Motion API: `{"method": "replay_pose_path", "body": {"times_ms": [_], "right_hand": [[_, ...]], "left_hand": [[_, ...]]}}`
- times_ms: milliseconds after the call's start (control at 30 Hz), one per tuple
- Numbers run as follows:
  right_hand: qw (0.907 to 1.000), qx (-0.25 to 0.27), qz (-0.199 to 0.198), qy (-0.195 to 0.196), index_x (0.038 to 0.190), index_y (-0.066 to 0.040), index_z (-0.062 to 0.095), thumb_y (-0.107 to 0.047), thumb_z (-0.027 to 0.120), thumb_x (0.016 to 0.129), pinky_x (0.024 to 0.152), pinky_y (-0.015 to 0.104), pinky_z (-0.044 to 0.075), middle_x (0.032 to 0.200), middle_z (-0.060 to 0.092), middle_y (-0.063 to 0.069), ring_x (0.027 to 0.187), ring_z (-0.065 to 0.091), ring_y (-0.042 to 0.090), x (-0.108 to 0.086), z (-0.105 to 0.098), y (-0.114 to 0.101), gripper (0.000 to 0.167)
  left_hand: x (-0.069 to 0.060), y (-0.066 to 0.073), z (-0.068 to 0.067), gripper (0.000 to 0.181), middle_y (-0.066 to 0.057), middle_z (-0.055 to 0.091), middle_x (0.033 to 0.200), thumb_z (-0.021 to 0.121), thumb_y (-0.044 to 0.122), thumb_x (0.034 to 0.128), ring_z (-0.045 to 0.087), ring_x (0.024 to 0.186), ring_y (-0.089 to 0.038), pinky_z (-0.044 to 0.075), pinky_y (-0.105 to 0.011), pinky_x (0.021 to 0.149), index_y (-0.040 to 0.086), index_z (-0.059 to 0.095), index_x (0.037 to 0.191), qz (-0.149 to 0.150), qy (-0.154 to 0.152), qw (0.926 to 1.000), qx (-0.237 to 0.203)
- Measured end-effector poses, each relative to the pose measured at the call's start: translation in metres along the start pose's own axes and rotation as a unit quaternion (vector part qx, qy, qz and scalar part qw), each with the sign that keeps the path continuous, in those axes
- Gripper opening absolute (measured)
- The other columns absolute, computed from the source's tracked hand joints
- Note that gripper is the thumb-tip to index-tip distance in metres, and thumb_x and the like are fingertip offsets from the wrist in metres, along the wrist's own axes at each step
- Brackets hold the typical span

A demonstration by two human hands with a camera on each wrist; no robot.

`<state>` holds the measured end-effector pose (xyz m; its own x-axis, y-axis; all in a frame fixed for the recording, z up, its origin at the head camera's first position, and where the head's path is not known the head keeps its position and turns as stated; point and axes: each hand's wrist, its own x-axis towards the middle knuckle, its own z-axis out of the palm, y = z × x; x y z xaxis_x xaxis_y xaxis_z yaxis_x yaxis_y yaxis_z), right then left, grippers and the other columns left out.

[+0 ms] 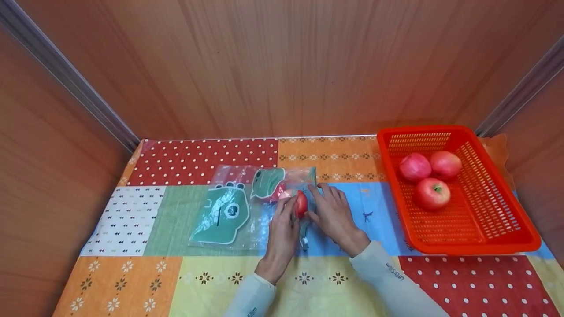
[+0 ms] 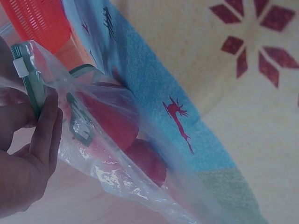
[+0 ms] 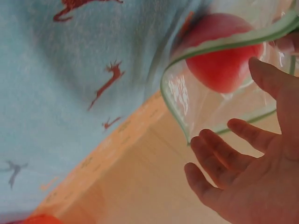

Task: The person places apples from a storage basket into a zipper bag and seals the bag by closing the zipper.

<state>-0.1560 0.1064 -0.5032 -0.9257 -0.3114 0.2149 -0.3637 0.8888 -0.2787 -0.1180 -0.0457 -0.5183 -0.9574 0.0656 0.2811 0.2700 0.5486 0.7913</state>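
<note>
A clear zip bag (image 1: 220, 215) with green cartoon prints lies on the patchwork cloth, its green-edged mouth on the right. Red apples (image 2: 107, 119) are inside it; in the head view one apple (image 1: 301, 204) shows near the mouth, between the hands. My left hand (image 1: 282, 233) is over that end, and in the left wrist view its fingers (image 2: 44, 126) pinch the green zip edge beside a white slider (image 2: 21, 67). My right hand (image 3: 243, 158) is just outside the parted mouth, fingers spread and slightly bent, holding nothing; the apple (image 3: 222, 51) shows through the plastic.
To the right, an orange-red plastic basket (image 1: 478, 220) holds three apples, one of them (image 1: 432, 193) nearest its front. Wood-grain panels (image 1: 282, 70) stand behind and at both sides of the cloth-covered surface (image 1: 238, 281).
</note>
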Motion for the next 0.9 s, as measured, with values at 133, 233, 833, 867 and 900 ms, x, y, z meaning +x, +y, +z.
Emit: {"method": "replay_pose_path", "body": {"times_ms": [133, 233, 833, 867, 900], "right_hand": [[0.9998, -0.008, 0.002, 0.016, 0.146, -0.006, 0.061, -0.030, 0.090, 0.086, 0.106, 0.056, 0.050, 0.136, 0.060, 0.020, 0.120, 0.059, 0.038, -0.004, -0.007, 0.006, 0.071], [0.9995, -0.012, 0.008, 0.027, 0.144, -0.004, 0.062, -0.030, 0.090, 0.086, 0.104, 0.056, 0.050, 0.135, 0.060, 0.020, 0.118, 0.059, 0.039, -0.007, -0.014, 0.012, 0.070], [0.9958, 0.010, 0.089, 0.019, 0.150, -0.006, 0.056, -0.028, 0.087, 0.089, 0.110, 0.062, 0.046, 0.149, 0.053, 0.024, 0.134, 0.051, 0.043, -0.022, -0.047, 0.048, 0.072], [0.9957, 0.010, 0.089, 0.022, 0.150, -0.005, 0.056, -0.028, 0.086, 0.089, 0.110, 0.062, 0.046, 0.148, 0.053, 0.024, 0.134, 0.051, 0.043, -0.022, -0.049, 0.049, 0.072], [0.9956, 0.008, 0.090, 0.024, 0.150, -0.006, 0.056, -0.028, 0.086, 0.089, 0.110, 0.062, 0.045, 0.148, 0.054, 0.024, 0.133, 0.052, 0.043, -0.023, -0.051, 0.051, 0.072]], "left_hand": [[0.001, 0.001, 0.000, 0.063, -0.009, 0.055, 0.144, 0.076, -0.004, 0.0936, 0.056, 0.141, -0.030, 0.046, -0.045, 0.113, 0.006, 0.055, 0.152, -0.005, 0.001, 1.0000, 0.002], [0.001, 0.001, 0.000, 0.063, -0.008, 0.055, 0.145, 0.076, -0.003, 0.0944, 0.055, 0.142, -0.029, 0.046, -0.045, 0.114, 0.009, 0.055, 0.153, -0.004, 0.000, 1.0000, 0.001], [0.000, -0.002, 0.001, 0.060, -0.009, 0.054, 0.148, 0.072, -0.002, 0.0978, 0.051, 0.145, -0.024, 0.043, -0.042, 0.118, 0.010, 0.054, 0.153, 0.015, 0.002, 0.9998, -0.015], [0.000, -0.002, 0.001, 0.060, -0.009, 0.054, 0.148, 0.072, -0.002, 0.0975, 0.051, 0.145, -0.024, 0.043, -0.042, 0.118, 0.010, 0.054, 0.153, 0.014, 0.001, 0.9998, -0.016], [0.000, -0.002, 0.001, 0.061, -0.009, 0.054, 0.148, 0.072, -0.002, 0.0973, 0.051, 0.146, -0.024, 0.043, -0.042, 0.118, 0.010, 0.053, 0.154, 0.013, 0.000, 0.9998, -0.016]]}}
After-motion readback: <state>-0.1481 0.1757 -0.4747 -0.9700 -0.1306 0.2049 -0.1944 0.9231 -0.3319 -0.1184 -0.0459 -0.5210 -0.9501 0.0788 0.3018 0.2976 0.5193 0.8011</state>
